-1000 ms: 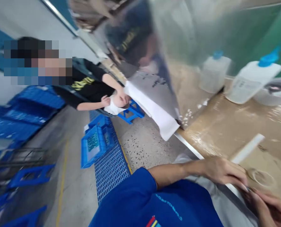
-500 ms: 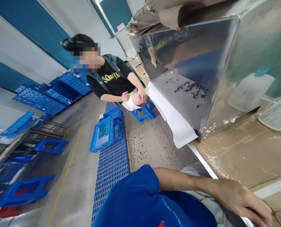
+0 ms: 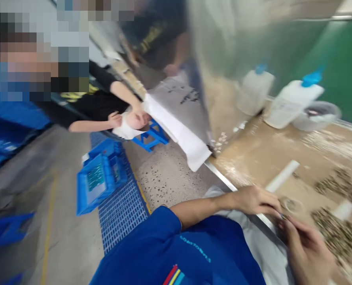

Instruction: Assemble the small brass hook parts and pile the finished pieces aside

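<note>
The picture is smeared by motion. My left hand (image 3: 257, 201) rests at the near edge of a brown table (image 3: 262, 154), fingers drawn together at a small item I cannot make out. My right hand (image 3: 308, 247) sits just below it, fingers curled toward the same spot. Beside the fingertips lies a small clear ring (image 3: 291, 205). Heaps of small dark parts (image 3: 339, 233) spread to the right of both hands. A white strip (image 3: 282, 176) lies on the table just beyond my left hand.
A shiny metal panel (image 3: 217, 59) stands on the table's left part, white paper (image 3: 178, 132) hanging at its foot. Two white bottles with blue caps (image 3: 291, 101) stand at the back. A seated person's arm (image 3: 105, 126) and blue crates (image 3: 100, 180) are at left.
The view swung right and down, back to the table. My right hand came back into view and my left hand's fingers met it at the table edge.
</note>
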The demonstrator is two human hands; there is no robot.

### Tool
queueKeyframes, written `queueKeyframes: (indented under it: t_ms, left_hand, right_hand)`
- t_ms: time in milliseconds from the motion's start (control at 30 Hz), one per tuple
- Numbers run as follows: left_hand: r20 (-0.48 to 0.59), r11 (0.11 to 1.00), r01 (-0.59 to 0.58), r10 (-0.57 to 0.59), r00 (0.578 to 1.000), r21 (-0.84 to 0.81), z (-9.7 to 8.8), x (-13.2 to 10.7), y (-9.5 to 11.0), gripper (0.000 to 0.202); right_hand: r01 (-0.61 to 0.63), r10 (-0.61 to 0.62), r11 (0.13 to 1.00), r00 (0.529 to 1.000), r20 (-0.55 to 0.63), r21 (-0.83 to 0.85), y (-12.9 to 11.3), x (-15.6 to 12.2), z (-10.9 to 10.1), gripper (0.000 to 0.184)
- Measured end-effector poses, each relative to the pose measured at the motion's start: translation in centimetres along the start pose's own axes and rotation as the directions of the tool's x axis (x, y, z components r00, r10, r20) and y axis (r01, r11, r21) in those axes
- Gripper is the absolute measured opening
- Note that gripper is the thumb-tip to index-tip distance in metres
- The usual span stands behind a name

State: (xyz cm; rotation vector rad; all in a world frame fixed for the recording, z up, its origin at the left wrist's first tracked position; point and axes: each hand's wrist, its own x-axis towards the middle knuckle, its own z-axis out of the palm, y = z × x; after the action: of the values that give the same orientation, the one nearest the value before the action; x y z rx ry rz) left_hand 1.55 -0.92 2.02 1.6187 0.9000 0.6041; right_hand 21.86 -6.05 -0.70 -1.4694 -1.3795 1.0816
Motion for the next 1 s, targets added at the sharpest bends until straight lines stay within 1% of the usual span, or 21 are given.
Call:
queueKeyframes:
  t_ms: [33, 67, 133, 200, 267, 300, 433, 500, 567, 700, 800, 867, 900, 933, 967, 1000]
  left_hand:
    - [0.005, 0.999, 0.011, -0.011, 1.000, 0.044, -0.1, -0.1, 0.1, 0.007]
    - [-0.001, 0.997, 0.019, -0.019, 1.000, 0.081, -0.3, -0.1, 0.0, 0.009]
    - [-0.002, 0.992, -0.002, 0.002, 1.000, 0.129, -0.5, 0.2, -0.4, 0.012]
    - [-0.014, 0.987, -0.070, 0.073, 0.997, 0.143, -0.6, 0.5, -0.7, 0.016]
    - [-0.024, 0.980, -0.137, 0.142, 0.990, 0.144, -0.5, 0.6, -0.9, 0.019]
    - [-0.031, 0.978, -0.150, 0.156, 0.987, 0.146, -0.5, 0.6, -1.0, 0.020]
    - [-0.042, 0.978, -0.142, 0.150, 0.988, 0.154, -0.5, 0.6, -1.0, 0.020]
    - [-0.045, 0.976, -0.163, 0.171, 0.984, 0.144, -0.5, 0.6, -0.9, 0.019]
    - [-0.044, 0.974, -0.182, 0.189, 0.981, 0.135, -0.6, 0.4, -0.9, 0.020]
    - [-0.032, 0.978, -0.168, 0.174, 0.984, 0.127, -0.6, 0.4, -1.1, 0.020]
    - [-0.018, 0.979, -0.150, 0.154, 0.988, 0.141, -0.5, 1.0, -1.2, 0.020]
    - [-0.006, 0.979, -0.102, 0.105, 0.994, 0.175, -0.6, 1.2, -0.6, 0.019]
    - [-0.003, 0.979, -0.071, 0.073, 0.997, 0.190, -0.8, 0.9, 0.0, 0.016]
    - [0.001, 0.980, -0.043, 0.044, 0.999, 0.195, -1.3, 0.2, 0.7, 0.014]
    - [-0.001, 0.982, -0.023, 0.023, 1.000, 0.189, -2.0, -0.9, 1.7, 0.017]
    - [0.026, 0.985, -0.011, 0.006, 1.000, 0.169, -3.0, -2.3, 2.7, 0.029]
  right_hand:
    - [-0.004, 0.004, 1.000, 0.998, -0.067, -0.005, -0.9, -0.2, 0.5, 0.033]
    - [-0.004, 0.005, 1.000, 0.998, -0.063, 0.005, -1.7, -0.1, 1.1, 0.035]
    - [-0.025, 0.024, 0.999, 1.000, 0.004, 0.040, -2.9, 0.5, 1.9, 0.036]
    - [-0.054, 0.050, 0.996, 0.997, 0.056, 0.074, -3.4, 1.2, 2.3, 0.034]
    - [-0.067, 0.058, 0.991, 0.995, 0.078, 0.116, -3.5, 1.4, 2.3, 0.033]
    - [-0.069, 0.058, 0.989, 0.995, 0.081, 0.133, -3.4, 1.4, 2.3, 0.032]
    - [-0.054, 0.038, 0.984, 0.994, 0.099, 0.168, -3.1, 1.2, 2.3, 0.033]
    - [-0.053, 0.034, 0.985, 0.993, 0.116, 0.166, -2.8, 1.2, 2.2, 0.033]
    - [-0.067, 0.045, 0.985, 0.990, 0.136, 0.157, -2.6, 1.2, 2.1, 0.033]
    - [-0.099, 0.076, 0.986, 0.984, 0.163, 0.134, -2.3, 1.4, 1.9, 0.034]
    - [-0.119, 0.091, 0.978, 0.982, 0.164, 0.171, -2.4, 1.4, 2.3, 0.035]
    - [-0.146, 0.113, 0.967, 0.980, 0.164, 0.208, -2.8, 1.2, 2.5, 0.035]
    - [-0.154, 0.121, 0.965, 0.980, 0.159, 0.215, -3.1, 1.1, 2.3, 0.035]
    - [-0.152, 0.124, 0.966, 0.982, 0.142, 0.208, -3.3, 0.9, 2.0, 0.034]
    - [-0.138, 0.120, 0.973, 0.987, 0.107, 0.186, -3.5, 0.8, 1.3, 0.033]
    - [-0.114, 0.109, 0.982, 0.993, 0.044, 0.149, -3.6, 0.7, 0.3, 0.031]
